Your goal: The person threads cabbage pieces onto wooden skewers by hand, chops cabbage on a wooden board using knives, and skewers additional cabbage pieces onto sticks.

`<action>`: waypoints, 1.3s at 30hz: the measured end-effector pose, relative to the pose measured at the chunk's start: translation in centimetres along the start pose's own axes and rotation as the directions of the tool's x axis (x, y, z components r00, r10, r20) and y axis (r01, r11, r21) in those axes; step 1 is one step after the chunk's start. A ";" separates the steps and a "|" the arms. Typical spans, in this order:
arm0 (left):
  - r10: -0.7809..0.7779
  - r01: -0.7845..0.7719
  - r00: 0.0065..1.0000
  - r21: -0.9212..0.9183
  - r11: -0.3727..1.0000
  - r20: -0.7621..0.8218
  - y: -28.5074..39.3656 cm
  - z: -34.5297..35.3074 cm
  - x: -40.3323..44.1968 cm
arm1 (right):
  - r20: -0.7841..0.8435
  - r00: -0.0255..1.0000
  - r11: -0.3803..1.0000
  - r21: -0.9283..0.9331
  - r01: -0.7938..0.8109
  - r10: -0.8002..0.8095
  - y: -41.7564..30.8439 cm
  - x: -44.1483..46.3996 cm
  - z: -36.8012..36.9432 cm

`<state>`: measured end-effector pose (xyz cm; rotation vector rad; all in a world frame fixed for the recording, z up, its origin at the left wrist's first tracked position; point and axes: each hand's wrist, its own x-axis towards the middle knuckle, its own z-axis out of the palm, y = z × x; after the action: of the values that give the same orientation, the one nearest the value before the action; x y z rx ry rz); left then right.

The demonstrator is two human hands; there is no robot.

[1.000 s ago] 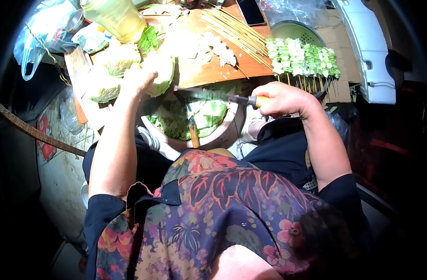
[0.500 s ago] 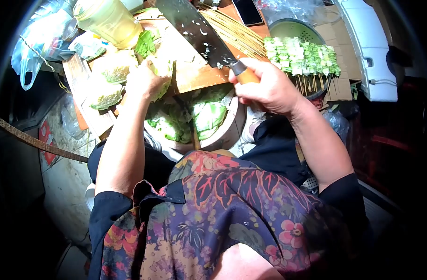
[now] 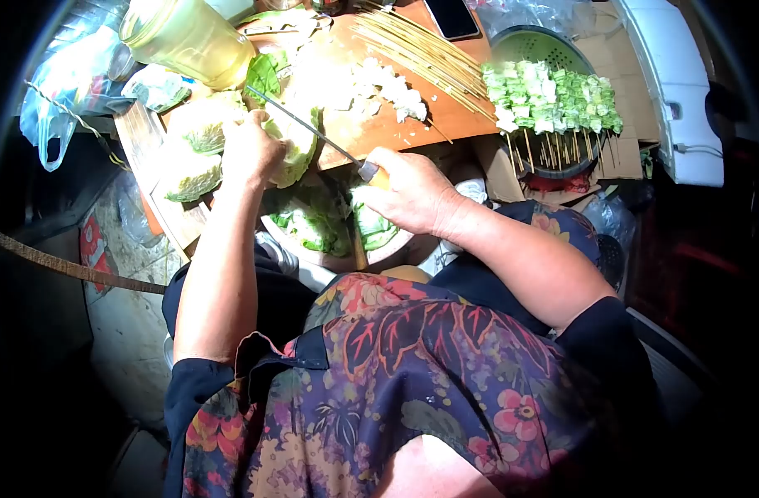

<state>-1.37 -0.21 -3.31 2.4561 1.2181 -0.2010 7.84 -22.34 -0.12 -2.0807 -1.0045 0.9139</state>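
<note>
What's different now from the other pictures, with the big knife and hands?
The right hand moved left, toward the left hand, bringing the knife along. Its wide side showed half a second ago; now it's seen edge-on, crossing the cabbage. I can't tell if it touches. Nothing was visibly picked up or let go. The left hand stayed at the cabbage, and the skewered greens stayed put.
</note>
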 end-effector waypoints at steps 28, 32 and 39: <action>0.188 -0.200 0.978 -0.150 0.968 -0.092 1.7 2.2 0.0 | -0.012 0.997 0.992 -0.098 -0.076 0.075 1.3 -0.8 -0.9; 0.223 -0.230 0.971 -0.072 0.971 -0.088 2.3 2.1 0.1 | -0.030 0.998 0.992 -0.104 -0.066 0.063 1.7 -0.9 -1.0; 0.205 -0.204 0.979 0.074 0.976 -0.007 3.9 1.0 -0.3 | -0.016 0.997 0.992 -0.104 -0.072 0.070 2.5 -0.8 -1.4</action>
<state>1.60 -2.97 -3.00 2.6294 0.9703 -0.1733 9.51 -24.58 -1.04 -2.2194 -0.9966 0.8996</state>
